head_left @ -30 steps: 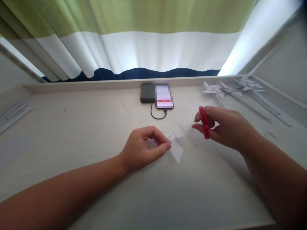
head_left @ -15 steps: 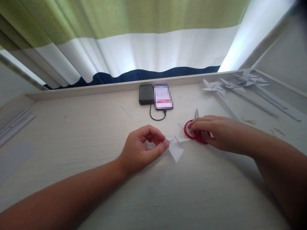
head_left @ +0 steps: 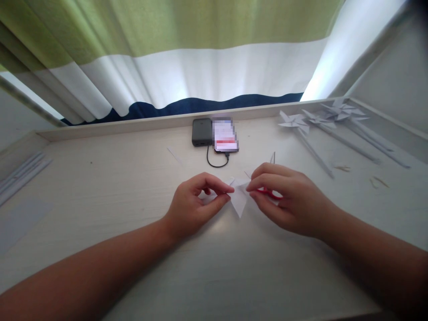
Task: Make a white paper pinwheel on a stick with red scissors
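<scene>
A small folded and cut piece of white paper (head_left: 238, 203) is held just above the white tabletop, one point hanging down. My left hand (head_left: 197, 207) pinches its left side between thumb and fingertips. From the right, my right hand (head_left: 294, 200) has its thumb and index finger closed at the paper's right edge. Red-handled scissors (head_left: 273, 157) lie behind and under my right hand, which hides most of them. Only the blade tip and part of a red loop show.
Several white paper pinwheels (head_left: 294, 120) on rolled paper sticks lie at the back right, with thin yellowish bits (head_left: 343, 168) nearby. A dark power bank (head_left: 201, 132) is cabled to a phone (head_left: 224, 133). Paper rolls (head_left: 25, 176) and a paper sheet (head_left: 25, 223) lie at left.
My right hand has let go of the scissors and moved left to the paper, closing on its right edge. My left hand keeps its pinch; the view has shifted slightly.
</scene>
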Available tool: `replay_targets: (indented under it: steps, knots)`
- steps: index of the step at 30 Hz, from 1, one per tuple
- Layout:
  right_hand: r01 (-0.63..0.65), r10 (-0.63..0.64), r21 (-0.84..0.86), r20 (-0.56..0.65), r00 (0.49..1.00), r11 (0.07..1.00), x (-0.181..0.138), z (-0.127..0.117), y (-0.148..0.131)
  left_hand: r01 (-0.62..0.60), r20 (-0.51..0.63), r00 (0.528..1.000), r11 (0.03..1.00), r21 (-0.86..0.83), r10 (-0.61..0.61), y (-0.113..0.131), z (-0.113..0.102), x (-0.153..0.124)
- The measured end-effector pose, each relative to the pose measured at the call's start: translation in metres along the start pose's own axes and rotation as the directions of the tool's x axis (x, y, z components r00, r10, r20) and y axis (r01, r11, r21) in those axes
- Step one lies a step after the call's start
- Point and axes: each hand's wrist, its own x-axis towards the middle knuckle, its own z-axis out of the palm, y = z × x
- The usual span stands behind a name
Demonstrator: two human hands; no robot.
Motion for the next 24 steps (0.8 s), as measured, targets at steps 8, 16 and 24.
replay_targets:
  steps: [8,16,24]
  knots:
    - [-0.112,0.122,0.193,-0.037,0.992,0.975,-0.001,0.021,-0.011,-0.059,-0.029,0.998,0.996,0.064,0.061,0.005,0.004,-0.001]
    - [-0.165,0.178,0.294,-0.019,0.984,0.942,-0.001,0.025,-0.013,-0.044,0.015,0.999,0.999,-0.009,0.044,0.003,0.006,-0.003]
    - [-0.173,0.176,0.291,0.016,0.984,0.941,0.001,0.025,-0.013,0.038,0.043,0.998,0.995,-0.095,-0.034,0.003,0.006,-0.001]
